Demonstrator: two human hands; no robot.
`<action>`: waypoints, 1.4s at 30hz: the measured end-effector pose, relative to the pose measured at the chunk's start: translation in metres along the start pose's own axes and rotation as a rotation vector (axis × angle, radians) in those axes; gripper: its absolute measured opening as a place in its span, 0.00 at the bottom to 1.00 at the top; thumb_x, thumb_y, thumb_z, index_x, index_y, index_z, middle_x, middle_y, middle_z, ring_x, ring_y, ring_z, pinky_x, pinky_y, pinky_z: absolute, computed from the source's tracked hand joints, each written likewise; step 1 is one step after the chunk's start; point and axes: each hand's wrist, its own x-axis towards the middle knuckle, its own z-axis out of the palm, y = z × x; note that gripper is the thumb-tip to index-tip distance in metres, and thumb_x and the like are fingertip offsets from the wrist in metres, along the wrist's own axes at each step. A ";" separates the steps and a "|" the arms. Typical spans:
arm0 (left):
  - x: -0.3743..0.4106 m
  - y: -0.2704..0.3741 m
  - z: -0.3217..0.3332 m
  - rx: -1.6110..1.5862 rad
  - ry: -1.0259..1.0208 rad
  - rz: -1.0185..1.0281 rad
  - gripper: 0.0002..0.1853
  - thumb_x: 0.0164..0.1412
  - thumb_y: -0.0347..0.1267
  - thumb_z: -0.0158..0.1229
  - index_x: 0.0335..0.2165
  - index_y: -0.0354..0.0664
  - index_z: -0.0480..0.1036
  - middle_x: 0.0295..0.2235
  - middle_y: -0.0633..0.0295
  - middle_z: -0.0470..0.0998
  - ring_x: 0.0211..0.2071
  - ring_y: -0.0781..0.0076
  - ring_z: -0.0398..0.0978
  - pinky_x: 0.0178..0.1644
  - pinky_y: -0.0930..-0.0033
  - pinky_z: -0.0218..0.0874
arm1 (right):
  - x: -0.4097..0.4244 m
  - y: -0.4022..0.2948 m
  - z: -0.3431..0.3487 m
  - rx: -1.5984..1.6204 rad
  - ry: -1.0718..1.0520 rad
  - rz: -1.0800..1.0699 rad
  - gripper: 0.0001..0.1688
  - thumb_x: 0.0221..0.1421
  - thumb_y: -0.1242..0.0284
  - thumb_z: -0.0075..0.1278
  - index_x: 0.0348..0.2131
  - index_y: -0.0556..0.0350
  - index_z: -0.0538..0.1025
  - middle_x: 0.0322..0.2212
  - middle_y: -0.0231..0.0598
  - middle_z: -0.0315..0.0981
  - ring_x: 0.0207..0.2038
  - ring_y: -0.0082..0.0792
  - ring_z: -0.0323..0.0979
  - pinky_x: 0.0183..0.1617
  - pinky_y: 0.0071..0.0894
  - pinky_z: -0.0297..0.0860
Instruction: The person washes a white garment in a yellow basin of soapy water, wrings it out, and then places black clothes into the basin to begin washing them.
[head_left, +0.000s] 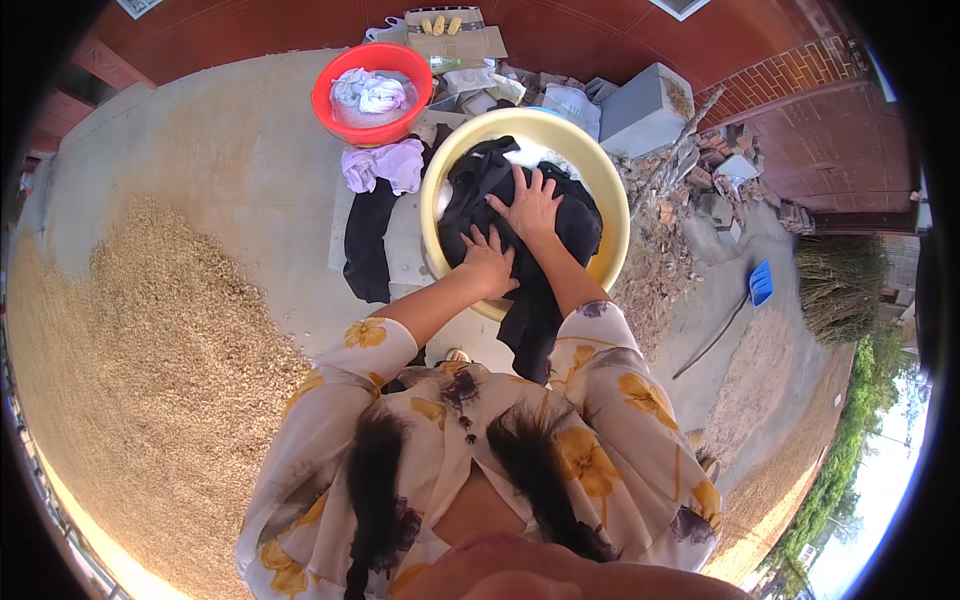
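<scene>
A pale yellow plastic basin (616, 187) stands before me with a soaked-looking black garment (487, 176) bunched inside. White suds (529, 151) show along its far side. Part of the black cloth hangs over the near rim towards me. My left hand (489, 264) lies on the cloth near the basin's near left side, fingers spread. Farther in, my right hand (534, 202) presses flat on the same cloth, its fingers also apart. Neither hand is closed around the fabric. What lies under the cloth is hidden.
A red basin (321, 94) with pale wet laundry (379, 91) stands at the upper left. Lilac cloth (397, 165) and a black garment (367, 244) lie below it. Rubble and a grey block (637, 112) are behind. Grain (180, 337) covers the left ground; a blue shovel (760, 283) lies right.
</scene>
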 end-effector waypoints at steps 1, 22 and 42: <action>0.002 -0.002 -0.002 0.002 0.026 0.003 0.41 0.61 0.57 0.47 0.65 0.49 0.52 0.65 0.34 0.40 0.63 0.19 0.39 0.59 0.19 0.35 | 0.005 0.003 0.007 -0.044 0.035 -0.010 0.49 0.45 0.37 0.53 0.58 0.43 0.65 0.53 0.48 0.59 0.55 0.54 0.57 0.55 0.71 0.58; -0.021 -0.070 -0.094 -1.031 0.937 0.347 0.45 0.59 0.49 0.59 0.62 0.34 0.50 0.60 0.38 0.56 0.62 0.43 0.54 0.64 0.55 0.47 | -0.041 0.030 -0.105 0.193 0.316 -0.374 0.20 0.36 0.68 0.65 0.31 0.59 0.77 0.38 0.41 0.72 0.46 0.47 0.68 0.49 0.44 0.63; 0.093 -0.030 -0.033 -0.022 0.561 -0.052 0.37 0.46 0.39 0.68 0.49 0.34 0.59 0.42 0.50 0.61 0.41 0.51 0.73 0.33 0.57 0.75 | 0.014 0.067 0.024 0.260 0.135 0.084 0.23 0.51 0.53 0.52 0.31 0.54 0.80 0.24 0.54 0.77 0.29 0.55 0.76 0.37 0.52 0.73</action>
